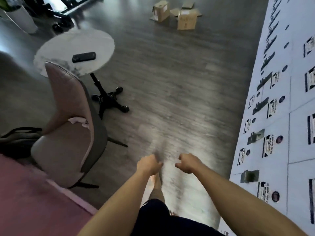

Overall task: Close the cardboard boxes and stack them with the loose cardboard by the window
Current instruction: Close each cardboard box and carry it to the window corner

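Two brown cardboard boxes stand far ahead on the dark wood floor: one tipped with its flaps loose, the other upright with its top flaps open. A flat piece of loose cardboard lies just behind them. My left hand and my right hand hang in front of me at the bottom centre, well short of the boxes. Both have loosely curled fingers and hold nothing. The frame is blurred.
A round white table on a black wheeled base carries a black remote. A pink-and-grey chair stands at left beside a black bag. A white wall of lockers runs along the right. My bare foot is below my hands.
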`<state>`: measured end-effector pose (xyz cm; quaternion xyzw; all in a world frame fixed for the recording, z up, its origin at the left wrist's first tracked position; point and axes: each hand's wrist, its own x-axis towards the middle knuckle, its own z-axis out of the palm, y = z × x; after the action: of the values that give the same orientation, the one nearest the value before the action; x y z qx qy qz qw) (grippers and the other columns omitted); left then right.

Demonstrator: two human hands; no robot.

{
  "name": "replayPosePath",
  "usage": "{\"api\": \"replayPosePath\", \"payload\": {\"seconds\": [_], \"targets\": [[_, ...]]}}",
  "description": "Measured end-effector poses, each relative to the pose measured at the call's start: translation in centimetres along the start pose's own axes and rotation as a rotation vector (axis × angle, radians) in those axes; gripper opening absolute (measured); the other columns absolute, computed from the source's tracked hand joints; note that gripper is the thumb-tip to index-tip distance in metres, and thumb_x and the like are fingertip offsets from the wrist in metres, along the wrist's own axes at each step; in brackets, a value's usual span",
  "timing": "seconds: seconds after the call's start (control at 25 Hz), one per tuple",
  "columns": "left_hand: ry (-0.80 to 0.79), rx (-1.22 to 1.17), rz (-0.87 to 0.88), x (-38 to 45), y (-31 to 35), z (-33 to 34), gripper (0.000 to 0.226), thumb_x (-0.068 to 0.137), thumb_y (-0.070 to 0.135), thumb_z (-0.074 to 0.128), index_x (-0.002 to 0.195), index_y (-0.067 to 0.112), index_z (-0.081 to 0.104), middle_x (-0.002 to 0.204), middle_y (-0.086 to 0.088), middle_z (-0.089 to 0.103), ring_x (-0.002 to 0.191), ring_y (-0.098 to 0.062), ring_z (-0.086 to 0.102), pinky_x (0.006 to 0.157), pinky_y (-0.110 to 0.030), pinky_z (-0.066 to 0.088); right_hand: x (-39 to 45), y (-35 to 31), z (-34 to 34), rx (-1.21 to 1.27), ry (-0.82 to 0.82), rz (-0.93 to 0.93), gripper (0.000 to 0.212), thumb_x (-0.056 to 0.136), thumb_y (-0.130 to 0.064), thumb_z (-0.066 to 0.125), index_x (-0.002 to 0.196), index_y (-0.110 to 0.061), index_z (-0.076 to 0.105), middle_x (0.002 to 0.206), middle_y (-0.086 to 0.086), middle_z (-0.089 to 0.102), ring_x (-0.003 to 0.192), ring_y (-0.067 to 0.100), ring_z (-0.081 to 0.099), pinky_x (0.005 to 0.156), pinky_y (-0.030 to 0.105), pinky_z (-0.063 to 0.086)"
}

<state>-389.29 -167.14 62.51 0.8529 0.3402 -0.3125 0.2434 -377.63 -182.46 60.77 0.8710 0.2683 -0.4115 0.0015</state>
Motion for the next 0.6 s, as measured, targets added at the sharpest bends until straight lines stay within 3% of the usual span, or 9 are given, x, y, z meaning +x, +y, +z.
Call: {"api": "replayPosePath", "payload": {"seconds": [0.2,0.36,0.48,0.6], "targets": [[0.002,0.060,0.069,11.3,2.3,-9.4,0.053,0.096,0.049,0.050,0.135,0.013,0.056,0.134,-0.011,0.061,0.125,-0.029,0.055,0.101,-0.038,0.048,8.8,-1.8,-10.4,-0.031,0.016,0.063,0.043,0.095,-0.048,0.051,0.123,-0.015,0.058,0.125,0.008,0.063,0.108,0.028,0.060,0.082,0.035,0.049],[0.019,0.079,0.087,19.1,5.1,-17.6,0.053,0.094,0.053,0.052,0.130,0.015,0.060,0.132,-0.008,0.063,0.122,-0.029,0.057,0.101,-0.037,0.049,15.1,-4.1,-18.6,0.024,0.115,0.054,0.045,0.095,-0.048,0.053,0.126,-0.016,0.058,0.127,0.008,0.062,0.114,0.029,0.058,0.088,0.038,0.049],[0.013,0.064,0.114,24.2,7.5,-22.4,0.049,0.092,0.052,0.052,0.124,0.016,0.062,0.127,-0.007,0.065,0.121,-0.028,0.056,0.099,-0.039,0.049,19.5,-4.8,-23.1,0.044,0.082,0.081,0.040,0.092,-0.047,0.052,0.117,-0.017,0.063,0.123,0.009,0.064,0.110,0.030,0.060,0.084,0.037,0.049],[0.011,0.093,0.117,30.3,10.5,-27.3,0.050,0.092,0.052,0.052,0.126,0.017,0.060,0.128,-0.006,0.063,0.121,-0.028,0.056,0.099,-0.038,0.049,25.5,-4.0,-28.4,0.038,0.066,0.099,0.045,0.092,-0.045,0.053,0.126,-0.016,0.059,0.127,0.010,0.062,0.114,0.031,0.060,0.089,0.038,0.051]]}}
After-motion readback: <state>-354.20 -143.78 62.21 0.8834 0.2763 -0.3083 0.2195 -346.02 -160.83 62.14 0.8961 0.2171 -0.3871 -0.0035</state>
